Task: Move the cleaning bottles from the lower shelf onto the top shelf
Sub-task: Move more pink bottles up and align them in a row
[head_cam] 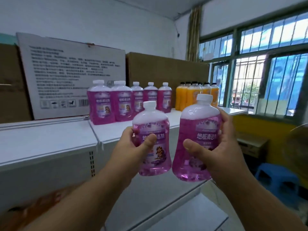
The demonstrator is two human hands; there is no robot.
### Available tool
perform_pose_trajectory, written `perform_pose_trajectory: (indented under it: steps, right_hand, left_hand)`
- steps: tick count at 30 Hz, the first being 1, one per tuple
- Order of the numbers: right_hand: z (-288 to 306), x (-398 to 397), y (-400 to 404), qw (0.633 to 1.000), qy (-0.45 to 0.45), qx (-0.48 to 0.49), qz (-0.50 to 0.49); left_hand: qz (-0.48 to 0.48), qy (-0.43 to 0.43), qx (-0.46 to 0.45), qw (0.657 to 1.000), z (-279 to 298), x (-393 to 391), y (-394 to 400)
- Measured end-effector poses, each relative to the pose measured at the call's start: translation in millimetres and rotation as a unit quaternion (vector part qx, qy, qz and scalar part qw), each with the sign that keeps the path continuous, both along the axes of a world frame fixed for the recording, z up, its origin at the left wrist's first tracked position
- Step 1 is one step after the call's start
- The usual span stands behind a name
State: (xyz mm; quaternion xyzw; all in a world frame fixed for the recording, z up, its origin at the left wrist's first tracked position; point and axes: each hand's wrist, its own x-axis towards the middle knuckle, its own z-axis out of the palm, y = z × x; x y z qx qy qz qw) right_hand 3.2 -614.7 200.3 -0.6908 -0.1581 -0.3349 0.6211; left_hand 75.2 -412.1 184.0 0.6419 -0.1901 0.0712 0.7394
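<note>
- The left hand grips one purple cleaning bottle around its waist, thumb across the label and fingers curled behind; the right hand holds a second purple bottle the same way. Both bottles are upright, in the air in front of the top shelf, which they have not yet reached.
- The two held bottles sit very close together at their bases, possibly touching. If the hands drift inward during the lift, the bottles could knock and twist in the grip.
- The bottles look full of liquid and their plastic looks smooth. A one-handed grip at the narrow waist could slip if the wrist tilts, and a dropped bottle would likely fall onto the lower ledge or the floor.
- A row of purple bottles already stands on the top shelf near the cardboard boxes. Setting a new bottle down too near this row could nudge one over and topple its neighbours.
- Orange drink bottles stand just to the right of that row, so the free space lies mostly in front. A bottle placed too near the front edge of the shelf could tip off.
- Setting both bottles down at once divides attention; one base may land tilted before its hand lets go.
- The view is soft with motion blur, so exact gaps on the shelf are hard to judge.
</note>
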Motion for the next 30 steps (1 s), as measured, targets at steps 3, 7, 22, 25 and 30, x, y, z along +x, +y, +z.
perform_pose_trajectory:
  steps: [3,7,22,25,30]
  right_hand:
    - [20.3,33.9,-18.1,1.0,-0.014,-0.017,-0.006]
    - [32.5,78.1,-37.1,0.999,-0.026,-0.03,-0.007]
    - [54.4,275.5,-100.5,0.984,-0.068,-0.116,0.115]
    - [49.0,301.3,-107.5,0.982,-0.056,-0.117,0.137]
    - [48.3,323.6,-110.5,0.972,-0.074,-0.179,0.134]
  left_hand:
    - [-0.001,-0.011,0.022,1.0,37.2,36.5,-15.5]
    - [0.033,-0.017,0.03,0.999,70.1,79.6,-36.8]
    - [0.23,0.02,0.146,0.962,81.7,180.2,-80.1]
    - [0.338,-0.039,0.244,0.908,83.1,179.6,-79.5]
    - [0.46,-0.216,0.509,0.695,100.4,170.3,-87.6]
